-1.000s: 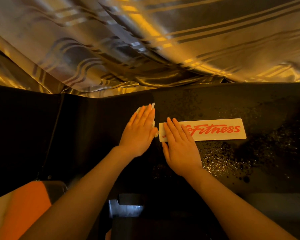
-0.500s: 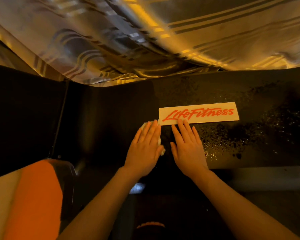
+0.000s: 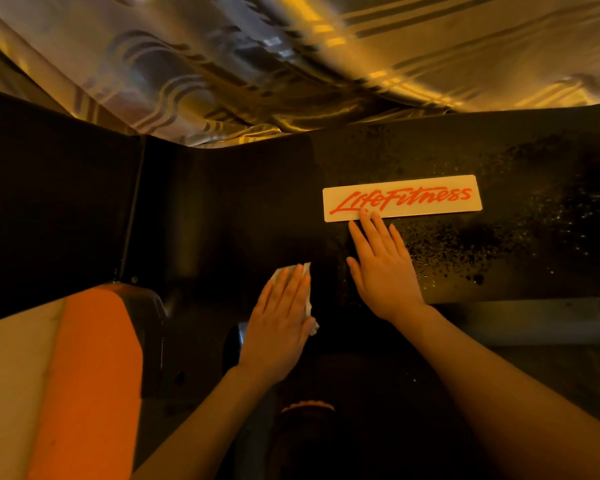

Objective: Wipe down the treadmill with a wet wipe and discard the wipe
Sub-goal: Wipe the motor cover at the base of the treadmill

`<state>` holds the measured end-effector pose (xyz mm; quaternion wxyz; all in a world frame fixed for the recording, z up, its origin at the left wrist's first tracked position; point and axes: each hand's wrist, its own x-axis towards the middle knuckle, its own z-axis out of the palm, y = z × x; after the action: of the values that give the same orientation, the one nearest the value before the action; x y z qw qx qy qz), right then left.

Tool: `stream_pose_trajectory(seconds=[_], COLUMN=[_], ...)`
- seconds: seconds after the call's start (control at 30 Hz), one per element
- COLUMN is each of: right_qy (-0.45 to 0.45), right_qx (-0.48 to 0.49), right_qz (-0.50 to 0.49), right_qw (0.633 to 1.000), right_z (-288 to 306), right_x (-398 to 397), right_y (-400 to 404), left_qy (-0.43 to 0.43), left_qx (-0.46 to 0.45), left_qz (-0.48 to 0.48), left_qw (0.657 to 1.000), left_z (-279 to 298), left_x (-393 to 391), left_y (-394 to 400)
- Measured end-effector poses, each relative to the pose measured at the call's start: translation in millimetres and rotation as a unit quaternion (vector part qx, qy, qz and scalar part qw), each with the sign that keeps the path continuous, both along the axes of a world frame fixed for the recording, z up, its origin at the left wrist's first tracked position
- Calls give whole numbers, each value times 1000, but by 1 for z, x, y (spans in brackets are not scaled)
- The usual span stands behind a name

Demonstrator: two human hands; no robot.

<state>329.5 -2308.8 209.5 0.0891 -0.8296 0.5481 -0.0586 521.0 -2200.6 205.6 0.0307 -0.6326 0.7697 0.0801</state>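
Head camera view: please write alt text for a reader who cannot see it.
A person's left hand presses a white wet wipe flat on a black treadmill panel, while the right hand rests flat beside it, fingers touching a LifeFitness label. Droplets speckle the panel's right side.

I see the treadmill [image 3: 243, 209] as a dark, matte black panel filling the middle of the scene, speckled with wet droplets on its right part. A pale rectangular label [image 3: 402, 198] with red "LifeFitness" script sits flat on it, right of centre. The wet wipe [image 3: 307, 299] is white and crumpled, pressed flat against the panel nearer and left of the label, mostly covered.
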Motion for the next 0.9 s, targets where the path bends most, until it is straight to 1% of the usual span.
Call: stream_pose_trajectory(seconds=[0.1, 0.27, 0.37, 0.53, 0.63, 0.7, 0.8, 0.9], right_qy=[6, 12, 8, 4, 2, -3, -7, 2], right_qx=[-4, 2, 0, -1, 7, 7, -13, -13], right_qz=[-3, -2, 0, 4, 7, 3, -6, -3], right_qw=[1000, 1000, 1000, 1000, 1000, 1000, 1000, 1000], right_z=[-1, -2, 0, -1, 0, 2, 0, -3], right_x=[1, 0, 0, -1, -1, -1, -5, -8], right_y=[0, 0, 0, 0, -1, 1, 13, 25], left_qy=[-3, -11, -13, -46, -63, -71, -71, -60], left_qx=[-4, -8, -16, -16, -26, -30, -41, -56], left_qz=[15, -16, -33, -94, -108, -103, -114, -134], left_qw=[1000, 1000, 999, 994, 992, 992, 990, 988], left_z=[-2, 7, 6, 1, -2, -4, -7, -9], left_x=[-5, -34, -36, 8, 37, 42, 27, -3], left_y=[-2, -36, -40, -19, -1, 7, 7, 3])
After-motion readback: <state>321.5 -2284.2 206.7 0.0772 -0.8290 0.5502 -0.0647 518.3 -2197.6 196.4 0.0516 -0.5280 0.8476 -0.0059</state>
